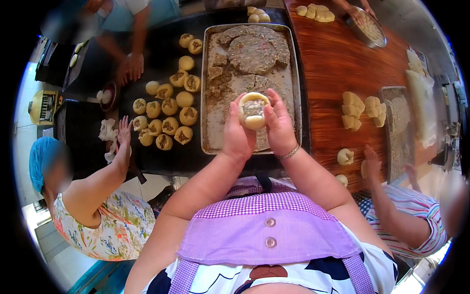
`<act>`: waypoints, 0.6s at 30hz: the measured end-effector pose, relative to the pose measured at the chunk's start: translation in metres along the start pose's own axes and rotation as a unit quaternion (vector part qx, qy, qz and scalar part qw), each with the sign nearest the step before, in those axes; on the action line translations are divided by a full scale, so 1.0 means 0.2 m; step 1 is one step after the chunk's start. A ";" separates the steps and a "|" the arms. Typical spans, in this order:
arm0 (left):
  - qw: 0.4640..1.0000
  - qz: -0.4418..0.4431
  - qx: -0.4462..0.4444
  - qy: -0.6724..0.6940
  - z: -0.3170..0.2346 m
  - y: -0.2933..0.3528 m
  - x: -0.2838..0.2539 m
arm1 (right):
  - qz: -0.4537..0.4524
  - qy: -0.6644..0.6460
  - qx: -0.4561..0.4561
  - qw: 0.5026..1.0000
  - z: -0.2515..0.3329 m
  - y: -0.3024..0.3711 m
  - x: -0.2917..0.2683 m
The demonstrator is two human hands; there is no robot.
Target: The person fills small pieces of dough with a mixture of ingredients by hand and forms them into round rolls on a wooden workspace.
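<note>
Between my two hands sits a round of yellow dough [253,124] with grey-brown minced filling showing in its open middle. My left hand [237,130] cups it from the left, fingers against its side. From the right, my right hand [280,125] presses on it with the thumb near the rim. Both hands are above the near half of a metal tray [213,144]. A broad slab of the same minced filling [254,51] covers the tray's far part, with loose crumbs to its left.
Several filled dough balls [169,106] stand in rows left of the tray. Co-workers are at the left and right. On the wooden table [323,63] lie dough pieces [352,109] and a trough of crumbly mix [399,115]. A round pan [369,29] is at the far right.
</note>
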State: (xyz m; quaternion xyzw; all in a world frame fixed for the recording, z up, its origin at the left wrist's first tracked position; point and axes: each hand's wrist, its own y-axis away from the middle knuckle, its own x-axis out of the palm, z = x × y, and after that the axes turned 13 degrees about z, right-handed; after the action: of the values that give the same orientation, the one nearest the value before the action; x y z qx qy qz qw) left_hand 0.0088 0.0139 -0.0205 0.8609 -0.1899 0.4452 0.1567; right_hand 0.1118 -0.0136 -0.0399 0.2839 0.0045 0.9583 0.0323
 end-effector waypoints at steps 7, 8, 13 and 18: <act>0.963 0.003 0.088 -0.256 0.07 0.06 0.07 | 0.031 0.051 -0.074 0.996 0.02 0.01 0.07; 0.943 0.003 0.111 -0.313 0.07 0.06 0.07 | 0.015 0.105 -0.113 0.988 -0.01 0.03 0.08; 0.907 0.017 0.118 -0.404 0.08 0.05 0.01 | 0.003 0.197 -0.206 0.958 -0.07 0.04 0.09; 0.942 0.107 0.120 -0.296 0.02 0.06 0.06 | 0.065 0.123 -0.150 0.979 0.14 0.09 0.07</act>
State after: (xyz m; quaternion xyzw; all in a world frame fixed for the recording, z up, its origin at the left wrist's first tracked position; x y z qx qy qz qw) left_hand 0.0115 -0.0011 -0.0107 0.9408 -0.2640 0.2042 -0.0592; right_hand 0.1142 -0.0301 -0.0095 0.1552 -0.1544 0.9757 0.0111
